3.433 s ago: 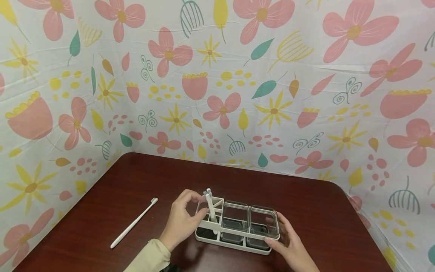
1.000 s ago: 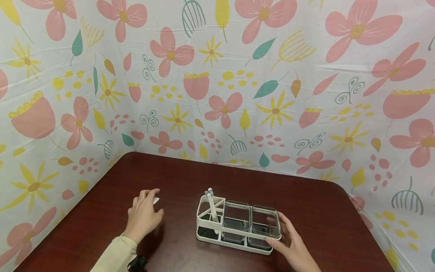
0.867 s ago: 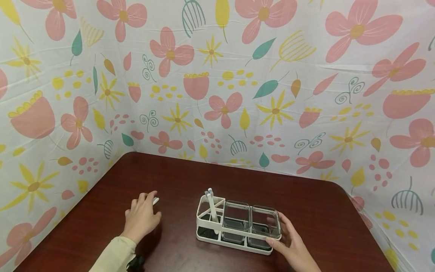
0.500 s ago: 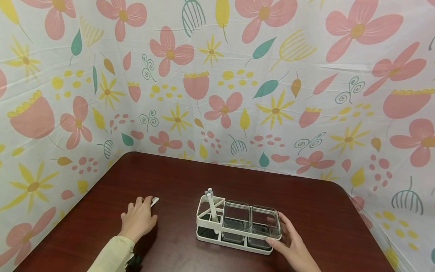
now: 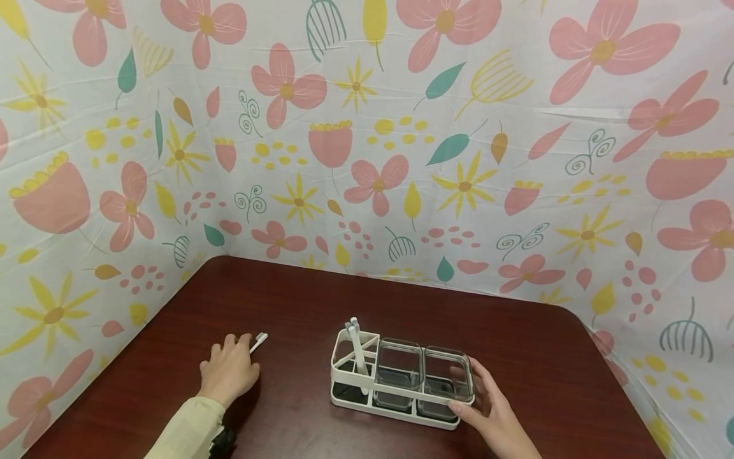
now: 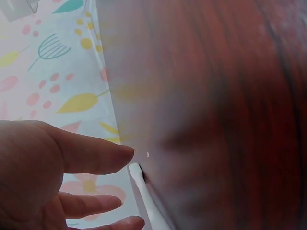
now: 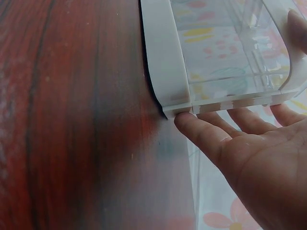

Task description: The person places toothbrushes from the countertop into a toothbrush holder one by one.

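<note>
A white toothbrush (image 5: pixel 259 342) lies on the table at the left, its lower part hidden under my left hand (image 5: pixel 230 371). In the left wrist view, the left thumb and fingers are extended and spread beside the toothbrush (image 6: pixel 149 203), with nothing pinched between them. My right hand (image 5: pixel 490 411) grips the right end of a white toothbrush holder (image 5: pixel 395 414), thumb at the near side. The right wrist view has several fingers of that hand against the end of the holder (image 7: pixel 165 52). White toothbrushes (image 5: pixel 359 350) lean in its left section.
Two clear square cups (image 5: pixel 399 344) sit in the holder's middle and right sections. Dark reddish-brown table (image 5: pixel 287 293) lies beneath everything. A flower-patterned cloth (image 5: pixel 373 248) hangs along the table's back and left edges.
From beside the holder, my left hand has gone left to the loose toothbrush, then slid slightly down and left along it, exposing more of its head. The right hand stays on the holder.
</note>
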The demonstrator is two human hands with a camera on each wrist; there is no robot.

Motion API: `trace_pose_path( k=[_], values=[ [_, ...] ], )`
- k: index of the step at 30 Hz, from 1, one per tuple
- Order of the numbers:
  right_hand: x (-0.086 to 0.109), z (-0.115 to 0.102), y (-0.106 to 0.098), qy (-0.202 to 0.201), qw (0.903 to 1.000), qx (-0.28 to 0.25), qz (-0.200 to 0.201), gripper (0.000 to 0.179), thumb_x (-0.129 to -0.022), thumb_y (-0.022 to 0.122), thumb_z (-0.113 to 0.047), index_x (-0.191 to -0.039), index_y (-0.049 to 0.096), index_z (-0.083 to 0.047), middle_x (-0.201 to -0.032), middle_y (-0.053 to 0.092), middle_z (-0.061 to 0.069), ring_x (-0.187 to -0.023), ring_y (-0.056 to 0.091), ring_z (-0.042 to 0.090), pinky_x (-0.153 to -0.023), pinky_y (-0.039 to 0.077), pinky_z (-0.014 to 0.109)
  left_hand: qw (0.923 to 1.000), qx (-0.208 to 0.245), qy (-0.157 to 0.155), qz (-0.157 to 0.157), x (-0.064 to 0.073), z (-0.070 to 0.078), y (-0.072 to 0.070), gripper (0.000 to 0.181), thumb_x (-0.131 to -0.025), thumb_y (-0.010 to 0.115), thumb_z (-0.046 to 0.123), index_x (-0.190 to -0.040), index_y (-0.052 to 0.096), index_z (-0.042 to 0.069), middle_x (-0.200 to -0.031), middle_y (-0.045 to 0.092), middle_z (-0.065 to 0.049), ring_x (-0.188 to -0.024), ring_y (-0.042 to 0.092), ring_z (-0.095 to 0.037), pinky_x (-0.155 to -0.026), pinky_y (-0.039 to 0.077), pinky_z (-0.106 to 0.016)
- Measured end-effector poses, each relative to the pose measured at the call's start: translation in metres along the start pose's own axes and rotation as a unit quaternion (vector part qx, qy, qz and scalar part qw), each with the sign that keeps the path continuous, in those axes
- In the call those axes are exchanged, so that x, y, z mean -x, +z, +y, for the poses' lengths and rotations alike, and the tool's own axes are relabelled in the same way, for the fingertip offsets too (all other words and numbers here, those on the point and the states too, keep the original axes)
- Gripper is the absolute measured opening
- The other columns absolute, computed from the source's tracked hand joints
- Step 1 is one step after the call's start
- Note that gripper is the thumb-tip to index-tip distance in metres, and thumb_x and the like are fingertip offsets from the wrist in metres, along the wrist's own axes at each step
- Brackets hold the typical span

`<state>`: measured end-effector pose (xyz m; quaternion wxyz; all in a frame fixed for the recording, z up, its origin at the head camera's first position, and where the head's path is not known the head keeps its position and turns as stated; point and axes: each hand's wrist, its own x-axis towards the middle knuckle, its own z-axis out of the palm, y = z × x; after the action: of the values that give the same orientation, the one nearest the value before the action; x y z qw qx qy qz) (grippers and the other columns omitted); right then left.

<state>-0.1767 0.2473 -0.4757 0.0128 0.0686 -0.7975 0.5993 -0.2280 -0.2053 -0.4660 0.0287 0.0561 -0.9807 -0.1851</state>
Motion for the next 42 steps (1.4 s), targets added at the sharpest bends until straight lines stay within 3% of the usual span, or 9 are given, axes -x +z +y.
trace_pose_path(
  k=[14,24,32,42],
  values=[
    [-0.001,0.000,-0.001,0.020,0.9997,0.016,-0.001,0.078,-0.092,0.070,-0.010,-0.154,0.023,-0.010,-0.143,0.049,0.019,-0.121,0.049,0.000,-0.087,0.047,0.022,0.9998,-0.013,-0.013,-0.003,-0.005,-0.006,0.003,0.051,-0.084,0.073,0.014,-0.127,0.056,-0.007,-0.120,0.051,-0.029,-0.101,0.048,-0.050,-0.068,0.042,-0.067],
    [0.000,0.001,-0.002,0.016,0.9998,0.015,-0.004,0.077,-0.092,0.070,-0.011,-0.153,0.022,-0.009,-0.143,0.048,0.021,-0.120,0.049,-0.001,-0.089,0.046,0.020,0.9998,-0.012,0.001,0.016,-0.004,-0.009,0.004,0.038,-0.084,0.070,0.008,-0.117,0.060,-0.008,-0.110,0.055,-0.027,-0.093,0.051,-0.049,-0.063,0.045,-0.064],
    [0.001,0.001,-0.002,0.013,0.9999,0.008,-0.004,0.077,-0.092,0.069,-0.009,-0.153,0.022,-0.009,-0.143,0.048,0.021,-0.120,0.049,-0.001,-0.088,0.046,0.021,0.9995,-0.013,0.012,0.024,-0.005,-0.013,0.004,0.019,-0.081,0.066,-0.001,-0.099,0.066,-0.002,-0.091,0.055,-0.019,-0.077,0.054,-0.040,-0.055,0.048,-0.057],
    [0.000,0.000,-0.001,0.013,0.9999,0.007,-0.002,0.076,-0.092,0.069,-0.009,-0.153,0.024,-0.010,-0.143,0.049,0.019,-0.120,0.049,-0.001,-0.089,0.046,0.020,0.9990,-0.022,0.022,0.031,-0.007,-0.014,0.003,0.012,-0.078,0.065,-0.004,-0.087,0.065,0.004,-0.074,0.054,-0.010,-0.059,0.055,-0.031,-0.048,0.047,-0.049]
  ],
)
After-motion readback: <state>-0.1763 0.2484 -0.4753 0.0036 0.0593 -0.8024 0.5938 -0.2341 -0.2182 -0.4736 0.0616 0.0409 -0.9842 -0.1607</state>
